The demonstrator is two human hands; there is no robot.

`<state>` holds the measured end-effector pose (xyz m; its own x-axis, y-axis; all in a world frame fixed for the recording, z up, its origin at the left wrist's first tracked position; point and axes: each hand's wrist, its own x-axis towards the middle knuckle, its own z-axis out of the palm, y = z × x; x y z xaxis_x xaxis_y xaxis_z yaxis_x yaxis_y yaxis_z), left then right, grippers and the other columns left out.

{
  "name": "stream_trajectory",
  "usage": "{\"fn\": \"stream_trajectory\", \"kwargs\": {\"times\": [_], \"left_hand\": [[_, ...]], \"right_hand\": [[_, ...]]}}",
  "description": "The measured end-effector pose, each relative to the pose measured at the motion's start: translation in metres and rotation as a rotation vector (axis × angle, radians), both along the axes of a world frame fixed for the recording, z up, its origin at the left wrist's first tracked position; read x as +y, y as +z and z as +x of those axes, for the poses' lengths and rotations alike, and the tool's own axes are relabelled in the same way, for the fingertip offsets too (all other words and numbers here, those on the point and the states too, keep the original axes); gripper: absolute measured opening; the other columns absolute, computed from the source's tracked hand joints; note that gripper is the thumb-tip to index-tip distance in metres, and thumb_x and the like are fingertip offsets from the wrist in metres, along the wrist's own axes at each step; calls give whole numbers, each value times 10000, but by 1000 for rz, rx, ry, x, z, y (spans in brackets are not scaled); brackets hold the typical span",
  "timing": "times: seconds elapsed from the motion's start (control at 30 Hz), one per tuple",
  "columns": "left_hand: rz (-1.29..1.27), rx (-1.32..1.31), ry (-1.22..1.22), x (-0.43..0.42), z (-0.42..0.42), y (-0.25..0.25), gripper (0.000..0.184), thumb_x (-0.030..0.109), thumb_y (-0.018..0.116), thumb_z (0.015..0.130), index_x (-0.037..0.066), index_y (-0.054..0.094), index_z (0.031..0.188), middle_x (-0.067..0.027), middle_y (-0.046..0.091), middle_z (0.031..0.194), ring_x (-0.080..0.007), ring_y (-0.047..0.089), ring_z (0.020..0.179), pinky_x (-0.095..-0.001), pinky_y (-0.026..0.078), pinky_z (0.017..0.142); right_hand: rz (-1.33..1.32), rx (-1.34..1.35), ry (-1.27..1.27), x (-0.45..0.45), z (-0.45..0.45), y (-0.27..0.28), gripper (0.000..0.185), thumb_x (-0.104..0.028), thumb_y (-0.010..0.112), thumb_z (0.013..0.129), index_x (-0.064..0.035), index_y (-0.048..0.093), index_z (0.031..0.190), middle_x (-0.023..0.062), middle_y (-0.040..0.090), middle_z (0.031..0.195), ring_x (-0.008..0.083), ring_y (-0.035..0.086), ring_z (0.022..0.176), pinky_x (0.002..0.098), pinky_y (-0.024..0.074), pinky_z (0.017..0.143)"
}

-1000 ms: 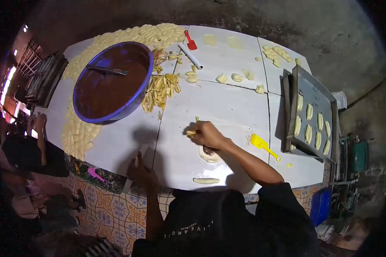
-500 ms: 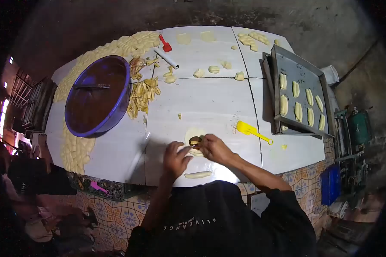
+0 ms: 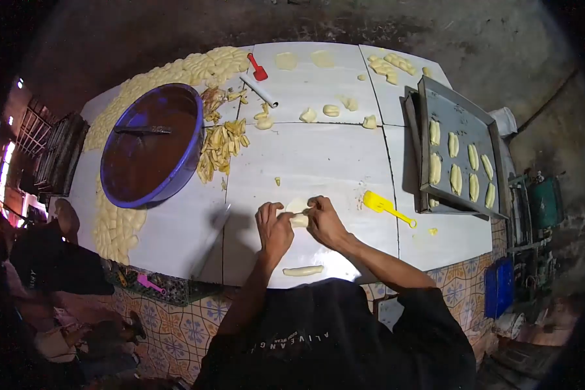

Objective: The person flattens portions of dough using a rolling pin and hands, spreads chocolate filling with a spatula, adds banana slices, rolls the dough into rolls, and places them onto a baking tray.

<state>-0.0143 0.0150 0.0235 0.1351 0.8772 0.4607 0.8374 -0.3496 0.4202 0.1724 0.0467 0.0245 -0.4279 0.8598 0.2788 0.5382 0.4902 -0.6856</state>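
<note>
Between my hands lies a flat piece of dough (image 3: 299, 220), its near edge folded over so the brown filling is covered. My left hand (image 3: 275, 226) pinches the left end of the fold, and my right hand (image 3: 325, 222) pinches the right end. A finished-looking dough roll (image 3: 303, 270) rests on the white table (image 3: 305, 162) close to my body. To the right of my right hand is a yellow scoop (image 3: 378, 202). Yellow banana-like strips (image 3: 220, 148) are heaped beyond my left hand, beside a blue basin (image 3: 190, 156) of brown filling.
A metal tray (image 3: 458, 104) with several rolls sits at the right. Many dough pieces (image 3: 117, 227) line the left side. A white rolling pin (image 3: 259, 90) and red scoop (image 3: 259, 71) lie at the back. Another person (image 3: 58, 253) is at the left edge.
My left hand has come from the table's near edge to the dough, and my right hand has joined it. The dough's near edge is now folded over the filling.
</note>
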Motion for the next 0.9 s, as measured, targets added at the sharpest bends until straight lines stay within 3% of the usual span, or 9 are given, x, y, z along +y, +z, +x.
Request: {"fn": "stream_trajectory", "kwargs": {"times": [0.17,0.23,0.4,0.47,0.53,0.57,0.67,0.8,0.9], "left_hand": [[-73,-31,-56,-13,7,34,502,34,642,823,47,597,1322,-165,581,1135,-389,487,1201,-548,326,1069],[-77,-67,-161,-7,4,12,430,35,659,815,38,614,1243,-138,598,1076,-348,528,1129,-515,370,1018],[58,79,-137,-2,-8,-15,353,-15,655,816,-7,617,1167,-154,616,987,-342,557,1026,-523,420,920],[-91,147,-58,-15,-3,-17,409,83,619,895,-5,568,1290,-227,548,1259,-392,470,1253,-577,357,1024],[-150,193,31,-25,11,15,471,140,596,936,-12,518,1374,-282,443,1445,-430,365,1400,-616,293,1098],[-325,210,-25,-25,11,7,602,247,518,998,-46,369,1502,-325,186,1610,-463,142,1519,-656,149,1174],[-270,328,148,11,16,-21,707,370,506,995,-76,343,1518,-306,222,1622,-445,168,1526,-650,144,1182],[-249,128,214,91,21,-23,652,304,399,1045,-89,259,1546,-264,192,1647,-424,115,1543,-659,79,1192],[-213,-35,264,120,14,-24,627,281,377,1056,-76,244,1555,-259,170,1654,-401,75,1555,-663,67,1192]], "right_hand": [[113,-36,108,-9,3,-9,345,28,665,808,51,637,1151,243,588,1157,395,576,1071,440,520,888],[92,-9,135,-10,2,-9,445,21,670,835,22,558,1266,244,611,1096,409,584,1021,451,521,867],[76,-17,-72,-12,10,-21,360,-4,669,859,11,595,1212,228,598,1149,391,573,1024,459,512,850],[119,-78,-196,-22,12,-10,266,-52,674,873,34,638,1122,220,582,1211,385,561,1081,479,489,912],[96,-211,-187,-32,10,-5,447,-214,637,940,31,559,1306,240,460,1449,404,478,1286,512,439,1012],[87,-249,-186,-38,3,-2,513,-263,614,960,34,513,1366,247,422,1494,410,443,1342,523,414,1048],[4,-528,-209,-21,-9,-15,737,-432,463,1029,53,263,1545,270,231,1629,402,216,1525,574,225,1195],[64,-418,-409,51,-19,-22,681,-424,432,1048,26,305,1543,309,186,1626,425,171,1531,591,196,1200],[126,-180,-423,76,-8,-2,536,-371,493,1025,34,520,1375,348,394,1478,473,400,1381,552,360,1119]]}}
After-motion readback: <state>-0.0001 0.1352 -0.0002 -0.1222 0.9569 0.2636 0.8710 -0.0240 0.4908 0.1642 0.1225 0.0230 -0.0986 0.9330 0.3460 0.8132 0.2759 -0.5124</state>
